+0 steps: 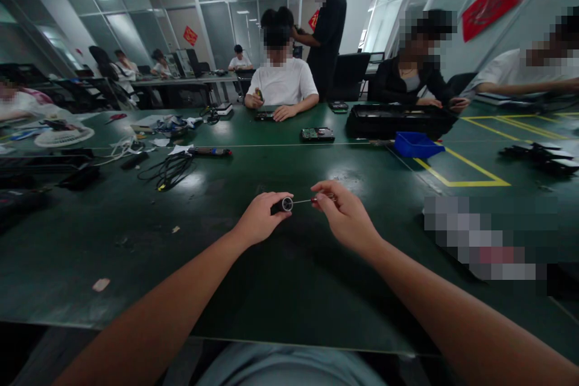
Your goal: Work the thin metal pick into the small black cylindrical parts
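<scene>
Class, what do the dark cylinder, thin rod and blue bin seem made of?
The dark cylinder: plastic or painted metal, dark with a pale rim; too small to tell. The thin rod: probably bare metal, being straight and silvery. The blue bin: likely moulded plastic, smooth and evenly coloured.

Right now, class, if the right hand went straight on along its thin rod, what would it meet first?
Most likely the black cylinder in the left hand: the thin rod in the right hand points at its pale-rimmed end, though depth leaves actual contact unclear.
</scene>
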Motion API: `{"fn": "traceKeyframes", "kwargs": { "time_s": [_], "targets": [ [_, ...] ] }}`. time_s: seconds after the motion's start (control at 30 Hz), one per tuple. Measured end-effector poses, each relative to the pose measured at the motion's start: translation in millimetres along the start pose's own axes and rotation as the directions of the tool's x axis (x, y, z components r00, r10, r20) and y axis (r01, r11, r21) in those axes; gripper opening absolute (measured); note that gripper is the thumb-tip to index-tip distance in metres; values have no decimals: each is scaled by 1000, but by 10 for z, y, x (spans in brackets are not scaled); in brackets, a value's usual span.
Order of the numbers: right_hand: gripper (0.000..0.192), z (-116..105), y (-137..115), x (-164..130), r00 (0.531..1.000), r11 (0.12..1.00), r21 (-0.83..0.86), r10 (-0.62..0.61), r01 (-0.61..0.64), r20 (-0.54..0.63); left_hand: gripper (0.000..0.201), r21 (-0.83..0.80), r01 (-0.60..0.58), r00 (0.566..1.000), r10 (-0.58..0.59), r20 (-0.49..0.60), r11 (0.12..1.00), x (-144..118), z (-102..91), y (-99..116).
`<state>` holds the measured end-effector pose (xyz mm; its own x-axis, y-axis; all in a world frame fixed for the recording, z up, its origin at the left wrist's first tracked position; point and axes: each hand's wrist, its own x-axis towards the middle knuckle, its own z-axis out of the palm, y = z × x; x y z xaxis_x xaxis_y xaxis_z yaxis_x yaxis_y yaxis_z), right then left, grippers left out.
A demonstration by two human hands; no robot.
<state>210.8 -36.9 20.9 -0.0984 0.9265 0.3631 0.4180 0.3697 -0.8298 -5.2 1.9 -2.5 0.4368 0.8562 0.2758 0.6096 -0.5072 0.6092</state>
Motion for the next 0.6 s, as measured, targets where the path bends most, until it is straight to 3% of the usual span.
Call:
{"fn": "traceKeyframes", "kwargs": {
  "time_s": [0.23,0.6],
  "targets": [
    [29,-24,-68,14,999,991,-128,34,-34,-2,37,-1,-5,1000,5,17,1000,-2,2,23],
    [25,-22,-102,-13,999,995,-96,35,-33,19,38,1,-6,1000,6,29,1000,-15,9,0]
  ]
}}
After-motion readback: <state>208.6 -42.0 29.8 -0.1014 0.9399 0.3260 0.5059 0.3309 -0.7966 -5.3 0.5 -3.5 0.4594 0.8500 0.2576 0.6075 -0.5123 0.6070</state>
